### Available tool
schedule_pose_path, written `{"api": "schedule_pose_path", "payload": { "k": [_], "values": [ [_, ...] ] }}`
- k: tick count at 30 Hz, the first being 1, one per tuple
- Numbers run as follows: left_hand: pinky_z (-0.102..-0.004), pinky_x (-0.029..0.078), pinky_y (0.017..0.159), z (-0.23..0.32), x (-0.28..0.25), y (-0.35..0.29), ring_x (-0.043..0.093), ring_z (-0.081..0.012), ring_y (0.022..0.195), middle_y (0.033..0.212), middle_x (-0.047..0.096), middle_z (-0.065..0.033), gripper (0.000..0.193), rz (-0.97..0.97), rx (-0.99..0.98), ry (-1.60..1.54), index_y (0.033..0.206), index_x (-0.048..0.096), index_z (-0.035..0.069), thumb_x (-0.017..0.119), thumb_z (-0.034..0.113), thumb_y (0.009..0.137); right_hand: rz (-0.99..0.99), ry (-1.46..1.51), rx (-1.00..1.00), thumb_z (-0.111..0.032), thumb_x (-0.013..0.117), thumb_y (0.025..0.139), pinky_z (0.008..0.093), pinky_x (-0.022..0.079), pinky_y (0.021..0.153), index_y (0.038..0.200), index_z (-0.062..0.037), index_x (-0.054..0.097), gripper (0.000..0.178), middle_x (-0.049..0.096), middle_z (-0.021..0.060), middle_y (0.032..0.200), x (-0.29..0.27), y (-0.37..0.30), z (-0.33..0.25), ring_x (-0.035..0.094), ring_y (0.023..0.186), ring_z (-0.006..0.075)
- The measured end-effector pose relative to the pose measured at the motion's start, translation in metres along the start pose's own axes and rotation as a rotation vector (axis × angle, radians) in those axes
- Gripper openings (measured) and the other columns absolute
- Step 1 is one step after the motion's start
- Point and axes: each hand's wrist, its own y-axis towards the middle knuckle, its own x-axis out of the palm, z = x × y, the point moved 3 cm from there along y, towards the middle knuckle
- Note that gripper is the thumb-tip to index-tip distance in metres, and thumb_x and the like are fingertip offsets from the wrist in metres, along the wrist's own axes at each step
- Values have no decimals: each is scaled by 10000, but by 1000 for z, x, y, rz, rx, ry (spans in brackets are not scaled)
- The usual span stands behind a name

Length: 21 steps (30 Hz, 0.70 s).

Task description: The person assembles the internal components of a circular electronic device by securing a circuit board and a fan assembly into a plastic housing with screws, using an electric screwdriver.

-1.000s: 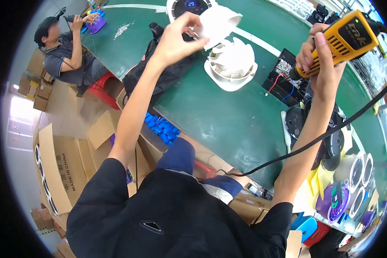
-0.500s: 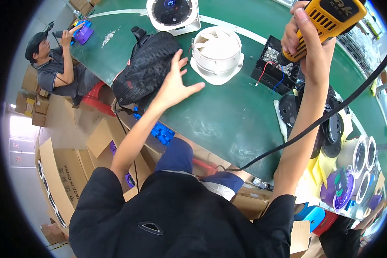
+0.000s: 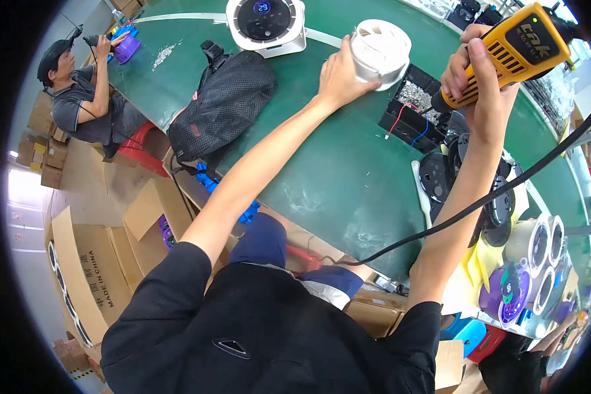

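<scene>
My left hand (image 3: 343, 77) is wrapped around the near-left side of a white round fan housing (image 3: 382, 49), its thumb along the lower edge. The fan blades show at the top of the housing, which is tilted. My right hand (image 3: 481, 82) grips a yellow and black electric screwdriver (image 3: 522, 43) with a black cable (image 3: 486, 197) trailing from it. The tool's nose points down at a black box (image 3: 410, 125) full of small silvery screws (image 3: 419, 85); its very tip is hard to make out. Red and blue wires hang on the box's near side.
A black mesh bag (image 3: 226, 105) lies left of centre on the green table (image 3: 322, 171). Behind it stands a white unit with a round display (image 3: 264, 16). Black round parts (image 3: 437, 176), yellow sheets (image 3: 473, 272) and white cylinders (image 3: 527, 246) crowd the right. A co-worker (image 3: 79, 92) sits far left.
My left hand has reached right and taken hold of the fan housing, which has shifted right and away, toward the screw box. My right hand with the screwdriver has moved slightly right and tilted.
</scene>
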Motion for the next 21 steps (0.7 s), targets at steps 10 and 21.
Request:
{"api": "schedule_pose_path", "payload": {
  "k": [10,21],
  "values": [
    [-460,370,1119,-69,18,50,493,-425,1269,1290,570,-292,592,111,85,233,1283,553,-86,591,275,816,51,23,11,-169,686,937,260,403,470,1018,-12,591,200,507,13,591,-12,0,-6,469,459,92],
    [-468,362,1139,-46,-21,-39,454,-430,1338,1397,496,-307,492,69,117,381,1283,536,-89,539,201,885,39,-6,10,-187,685,937,259,396,474,1024,-13,587,218,494,15,581,-16,0,-6,460,457,93]
  ]
}}
